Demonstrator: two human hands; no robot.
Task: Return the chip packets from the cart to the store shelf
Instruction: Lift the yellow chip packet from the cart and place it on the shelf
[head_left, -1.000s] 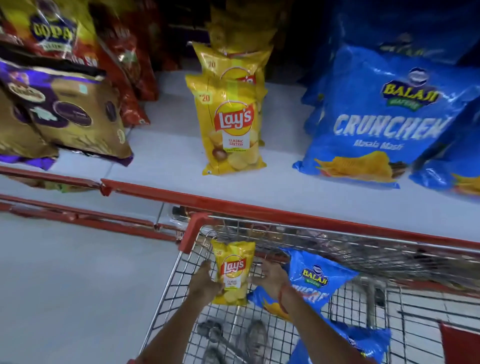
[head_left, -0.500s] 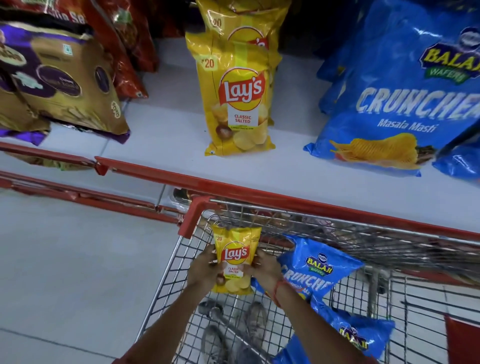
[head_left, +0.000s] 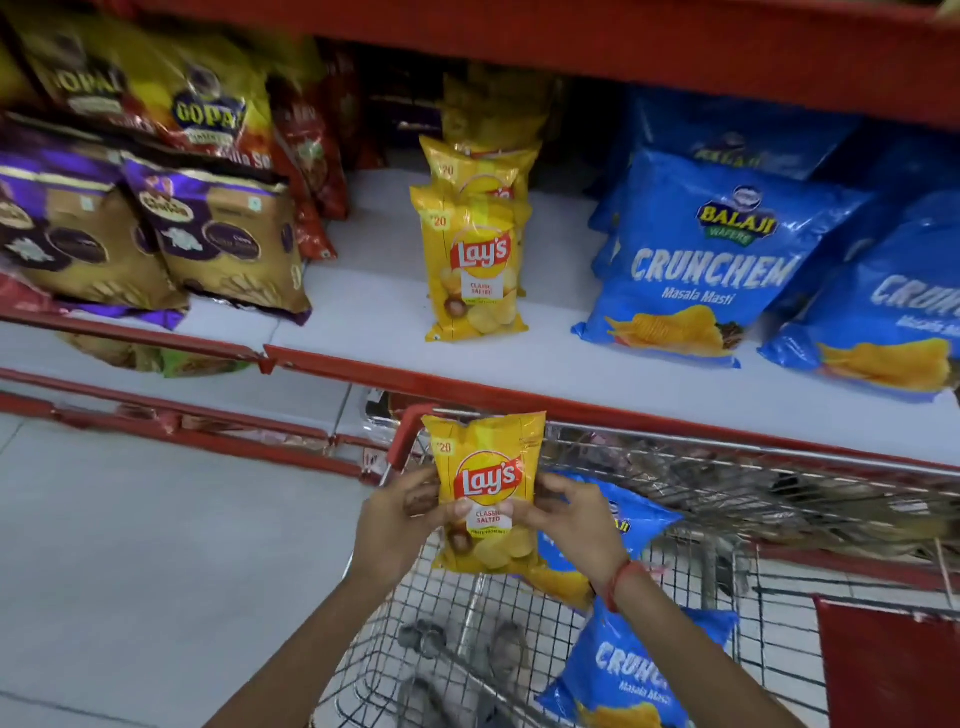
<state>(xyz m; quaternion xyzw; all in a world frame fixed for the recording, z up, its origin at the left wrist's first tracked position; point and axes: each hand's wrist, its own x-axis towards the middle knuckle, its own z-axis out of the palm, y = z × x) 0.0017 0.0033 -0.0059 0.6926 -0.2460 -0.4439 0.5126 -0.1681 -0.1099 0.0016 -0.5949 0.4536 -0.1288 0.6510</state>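
Note:
I hold a yellow Lay's packet (head_left: 485, 493) upright with both hands above the wire cart (head_left: 675, 483). My left hand (head_left: 397, 519) grips its left edge and my right hand (head_left: 574, 514) grips its right edge. The packet's top reaches the red front lip of the white shelf (head_left: 363, 306). Two blue Crunchem packets remain in the cart, one (head_left: 631, 525) behind my right hand and one (head_left: 639, 670) lower down. On the shelf stands a row of matching Lay's packets (head_left: 475, 265).
Blue Crunchem packets (head_left: 701, 260) fill the shelf's right side. Gold and purple packets (head_left: 223, 239) and Gopal packets (head_left: 208, 114) lie at the left. A red upper shelf edge (head_left: 571, 36) runs overhead. Grey floor lies left of the cart.
Both hands have lifted the Lay's packet up out of the cart basket to the level of the shelf lip. The view has tilted upward, showing more of the shelf.

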